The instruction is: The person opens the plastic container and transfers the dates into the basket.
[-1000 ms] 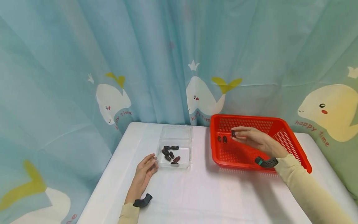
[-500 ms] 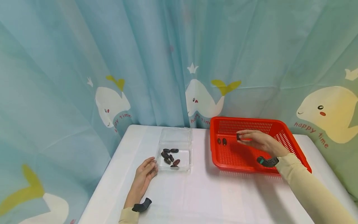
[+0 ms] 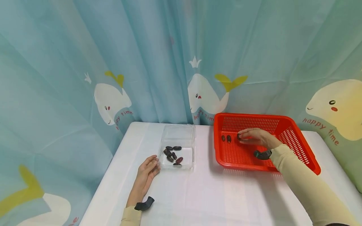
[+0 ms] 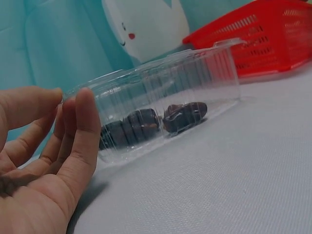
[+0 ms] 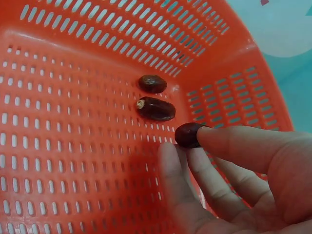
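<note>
A red slotted basket (image 3: 294, 141) (image 5: 58, 161) stands on the white table, with two dark dates (image 3: 226, 138) (image 5: 155, 108) lying on its floor near the left wall. My right hand (image 3: 254, 137) (image 5: 234, 161) is low inside the basket and pinches a third date (image 3: 238, 137) (image 5: 187, 135) between thumb and fingers, just right of the two. A clear plastic box (image 3: 179, 146) (image 4: 195, 73) holds several more dates (image 3: 172, 153) (image 4: 183, 116). My left hand (image 3: 146, 174) (image 4: 44, 146) rests open on the table, its fingers against the box's near left corner.
A teal whale-print curtain (image 3: 141, 62) hangs close behind the table. The white table (image 3: 209, 197) reaches toward me between my arms. Black bands sit on both wrists.
My right hand has sunk lower into the basket with the date, ending close beside the two dates there. The left hand has stayed by the box.
</note>
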A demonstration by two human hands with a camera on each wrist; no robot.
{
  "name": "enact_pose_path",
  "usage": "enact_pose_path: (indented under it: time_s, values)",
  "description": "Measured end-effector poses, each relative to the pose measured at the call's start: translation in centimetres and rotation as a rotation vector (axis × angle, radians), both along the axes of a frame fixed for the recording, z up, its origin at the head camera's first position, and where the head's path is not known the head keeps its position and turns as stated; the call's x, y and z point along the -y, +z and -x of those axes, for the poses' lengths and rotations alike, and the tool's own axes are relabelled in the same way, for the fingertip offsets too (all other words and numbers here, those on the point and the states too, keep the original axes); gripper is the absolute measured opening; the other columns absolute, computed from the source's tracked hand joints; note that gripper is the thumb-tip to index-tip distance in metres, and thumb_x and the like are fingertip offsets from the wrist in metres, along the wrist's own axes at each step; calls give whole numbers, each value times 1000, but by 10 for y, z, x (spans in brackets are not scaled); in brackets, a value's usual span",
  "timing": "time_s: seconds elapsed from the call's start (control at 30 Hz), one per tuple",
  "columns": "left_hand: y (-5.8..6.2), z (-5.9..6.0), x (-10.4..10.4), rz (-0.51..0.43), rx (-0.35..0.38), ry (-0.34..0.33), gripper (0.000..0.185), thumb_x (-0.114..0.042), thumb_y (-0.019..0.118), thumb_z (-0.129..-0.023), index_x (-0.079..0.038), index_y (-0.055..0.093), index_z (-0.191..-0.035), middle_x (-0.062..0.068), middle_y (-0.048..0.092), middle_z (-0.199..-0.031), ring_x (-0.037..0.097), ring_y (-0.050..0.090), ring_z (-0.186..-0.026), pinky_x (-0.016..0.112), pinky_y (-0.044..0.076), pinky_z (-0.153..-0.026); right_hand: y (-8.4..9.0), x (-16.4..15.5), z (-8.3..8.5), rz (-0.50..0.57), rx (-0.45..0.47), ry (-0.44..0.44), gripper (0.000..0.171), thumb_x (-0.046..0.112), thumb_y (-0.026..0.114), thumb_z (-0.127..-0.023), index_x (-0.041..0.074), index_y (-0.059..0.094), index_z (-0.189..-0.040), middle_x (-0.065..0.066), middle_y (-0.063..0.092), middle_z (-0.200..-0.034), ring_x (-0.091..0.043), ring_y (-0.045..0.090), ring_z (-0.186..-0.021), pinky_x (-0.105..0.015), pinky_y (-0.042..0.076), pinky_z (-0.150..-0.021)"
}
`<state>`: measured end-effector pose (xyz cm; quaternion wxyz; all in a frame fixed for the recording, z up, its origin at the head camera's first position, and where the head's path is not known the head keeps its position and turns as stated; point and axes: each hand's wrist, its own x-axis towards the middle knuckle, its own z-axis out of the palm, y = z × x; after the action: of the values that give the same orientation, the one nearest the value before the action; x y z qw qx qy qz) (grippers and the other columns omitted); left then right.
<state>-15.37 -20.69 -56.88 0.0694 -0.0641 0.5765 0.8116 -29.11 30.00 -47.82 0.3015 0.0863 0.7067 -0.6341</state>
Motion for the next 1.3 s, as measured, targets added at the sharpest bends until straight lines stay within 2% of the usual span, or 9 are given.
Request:
enact_pose_path:
  time_s: [0.17, 0.33, 0.47, 0.63, 0.8, 0.93, 1.1, 1.3]
  values:
    - [0, 2, -1, 2, -2, 7, 51, -12, 56, -108, 4, 37, -151, -1, 55, -120, 6, 59, -101, 19, 57, -90, 2, 5, 4, -54, -7, -12, 30, 1, 59, -103, -3, 64, -133, 6, 71, -95, -10, 71, -91, -32, 64, -92]
    - [2, 6, -3, -2, 13, 11, 51, -11, 58, -107, 4, 38, -151, 0, 56, -120, 6, 60, -100, 19, 57, -89, 1, 10, 6, -119, -25, 14, 33, 2, 57, -104, -7, 62, -135, 8, 73, -91, -7, 71, -87, -32, 63, -91]
    - [1, 9, -5, -30, 8, 5, 49, -10, 58, -107, 3, 39, -150, 0, 57, -119, 6, 61, -100, 19, 57, -89, -2, 17, 8, -159, -84, 15, 35, 0, 55, -103, -12, 60, -135, 8, 74, -91, -5, 70, -86, -31, 64, -90]
    - [-2, 5, -8, -42, 30, 12, 43, -5, 54, -107, 3, 40, -147, -1, 58, -117, 6, 61, -98, 19, 58, -87, -7, 21, 5, -178, -146, 12, 32, -6, 55, -99, -20, 62, -127, 5, 76, -90, -4, 70, -83, -32, 65, -86]
    - [-1, 8, -9, -41, 4, -5, 46, -8, 56, -107, 3, 39, -149, 0, 57, -119, 7, 61, -99, 19, 57, -88, -2, 16, 1, -205, -220, 46, 37, -2, 52, -102, -24, 57, -131, 2, 75, -97, -8, 70, -87, -41, 64, -93]
    - [1, 12, -7, -45, 2, 1, 48, -9, 57, -107, 3, 39, -150, 1, 57, -120, 8, 61, -100, 20, 57, -89, -1, 15, 3, -264, -228, 54, 37, 2, 54, -102, -23, 57, -131, 2, 75, -94, -8, 69, -86, -38, 64, -91]
    - [0, 7, -2, -34, 33, 16, 44, -6, 55, -107, 3, 41, -148, 2, 57, -119, 8, 61, -101, 20, 58, -88, -9, 22, 3, -284, -187, 28, 34, 0, 58, -101, -23, 60, -127, 1, 76, -91, -5, 69, -81, -33, 65, -84]
    - [-1, 1, 0, -9, -10, -2, 45, -10, 55, -108, 3, 40, -147, 1, 55, -122, 7, 61, -103, 19, 58, -90, -11, 26, -2, -272, -226, 31, 31, -1, 58, -101, -23, 63, -121, 0, 76, -91, -7, 70, -82, -36, 65, -85]
